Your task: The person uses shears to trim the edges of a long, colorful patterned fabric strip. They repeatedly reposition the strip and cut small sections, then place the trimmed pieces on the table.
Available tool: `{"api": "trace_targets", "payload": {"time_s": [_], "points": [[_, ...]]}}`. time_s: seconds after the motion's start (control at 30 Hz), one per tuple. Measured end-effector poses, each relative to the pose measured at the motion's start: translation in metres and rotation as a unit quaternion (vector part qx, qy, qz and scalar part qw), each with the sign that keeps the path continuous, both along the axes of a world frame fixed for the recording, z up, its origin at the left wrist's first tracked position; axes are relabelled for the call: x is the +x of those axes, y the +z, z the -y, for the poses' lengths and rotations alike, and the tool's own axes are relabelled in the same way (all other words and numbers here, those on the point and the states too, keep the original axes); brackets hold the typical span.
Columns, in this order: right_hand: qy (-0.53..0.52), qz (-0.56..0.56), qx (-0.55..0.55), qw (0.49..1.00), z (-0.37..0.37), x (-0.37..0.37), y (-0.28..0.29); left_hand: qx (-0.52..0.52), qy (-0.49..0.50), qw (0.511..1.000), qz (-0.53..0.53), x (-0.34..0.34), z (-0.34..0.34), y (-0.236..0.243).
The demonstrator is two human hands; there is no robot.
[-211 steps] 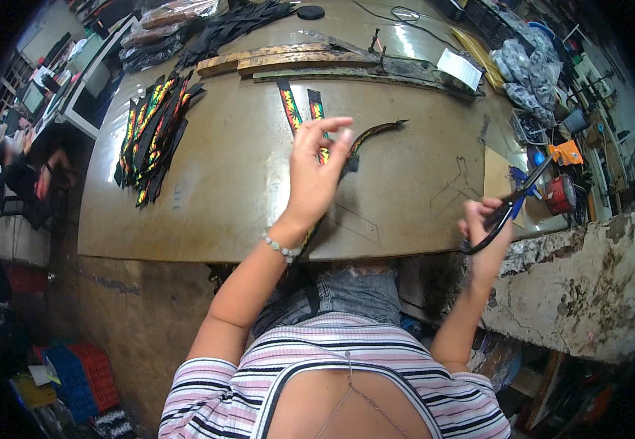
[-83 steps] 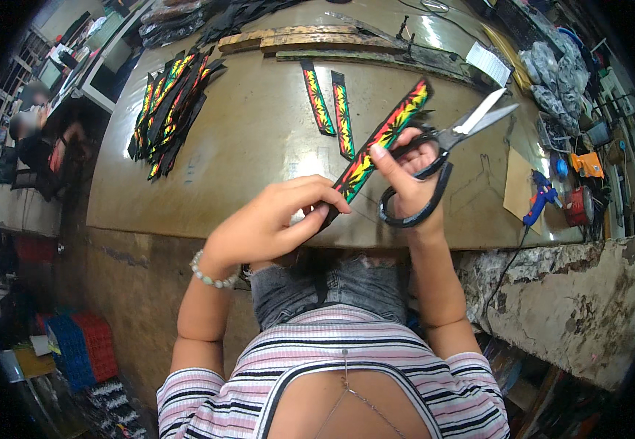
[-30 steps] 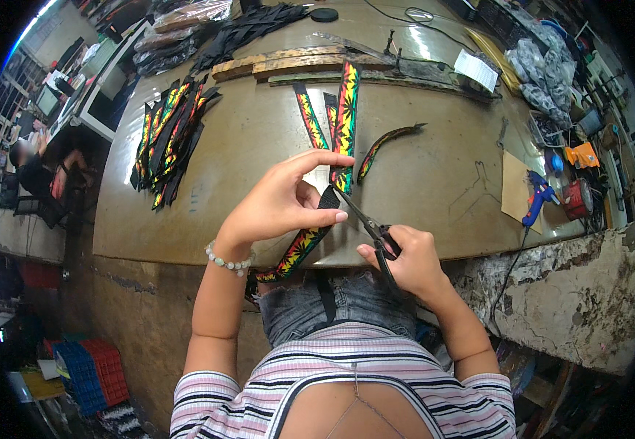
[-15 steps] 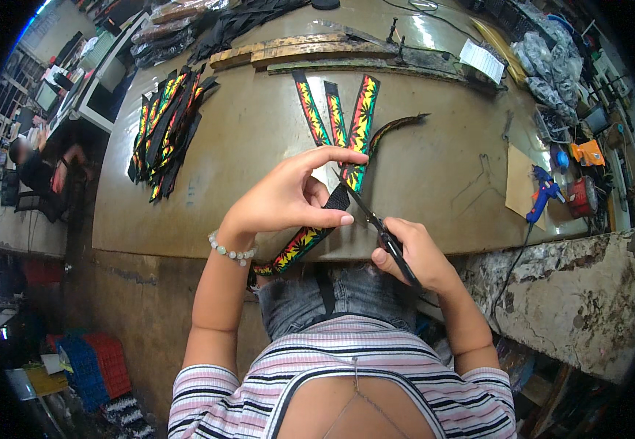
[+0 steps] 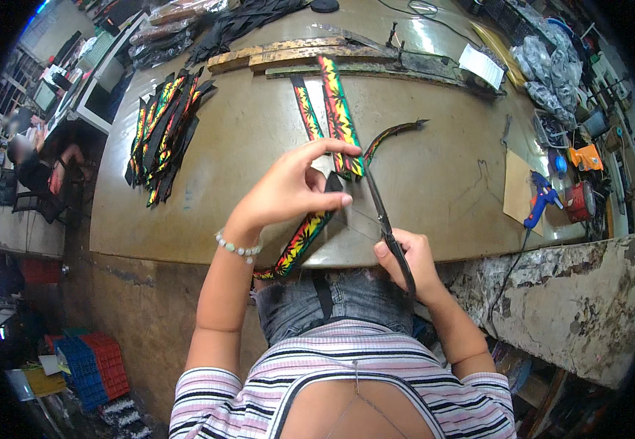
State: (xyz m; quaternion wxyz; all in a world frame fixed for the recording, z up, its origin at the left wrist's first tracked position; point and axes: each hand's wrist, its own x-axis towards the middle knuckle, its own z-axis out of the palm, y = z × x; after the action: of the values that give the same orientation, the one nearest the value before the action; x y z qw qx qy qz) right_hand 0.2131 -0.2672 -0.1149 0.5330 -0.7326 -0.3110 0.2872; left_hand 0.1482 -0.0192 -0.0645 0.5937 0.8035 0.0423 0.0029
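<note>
My right hand (image 5: 414, 265) is closed around black scissors (image 5: 398, 252), whose blades are spread and point away from me. My left hand (image 5: 288, 186) is closed on a patterned ribbon strip (image 5: 306, 240) in red, yellow, green and black; its black end lies by my thumb. This strip slants down past the table's near edge. Under my left index finger lies a flat ribbon piece (image 5: 339, 102) of the same pattern, beside one scissor blade. Another ribbon piece (image 5: 305, 106) lies just left of it. A curled ribbon end (image 5: 398, 132) reaches out to the right.
A heap of ribbon strips (image 5: 164, 135) lies at the left of the table (image 5: 244, 110). Wooden bars (image 5: 317, 55) cross the back. At the right are a blue glue gun (image 5: 542, 199) with a cord and a brown card (image 5: 516, 186). A person (image 5: 32, 154) sits at far left.
The scissors have swung more upright and their blades have spread. The ribbon piece under my index finger has shifted left and away, covering the shorter piece. My left hand has barely moved.
</note>
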Motion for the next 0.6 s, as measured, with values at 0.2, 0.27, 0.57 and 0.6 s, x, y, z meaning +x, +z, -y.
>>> {"api": "trace_targets", "payload": {"time_s": [0.2, 0.27, 0.57, 0.6], "points": [[-0.031, -0.234, 0.065, 0.97, -0.011, -0.03, -0.008, 0.196, 0.115, 0.974, -0.007, -0.006, 0.019, 0.001], [-0.099, -0.324, 0.203, 0.919, -0.035, -0.048, -0.006, 0.173, 0.128, 0.972, 0.097, -0.017, 0.037, 0.009], [-0.222, -0.208, 0.304, 0.903, -0.064, 0.004, 0.028, 0.144, -0.023, 0.981, 0.124, -0.048, 0.04, 0.015], [-0.232, -0.203, 0.373, 0.875, -0.064, 0.013, 0.029, 0.151, -0.077, 0.985, 0.029, -0.051, 0.037, 0.014]]}}
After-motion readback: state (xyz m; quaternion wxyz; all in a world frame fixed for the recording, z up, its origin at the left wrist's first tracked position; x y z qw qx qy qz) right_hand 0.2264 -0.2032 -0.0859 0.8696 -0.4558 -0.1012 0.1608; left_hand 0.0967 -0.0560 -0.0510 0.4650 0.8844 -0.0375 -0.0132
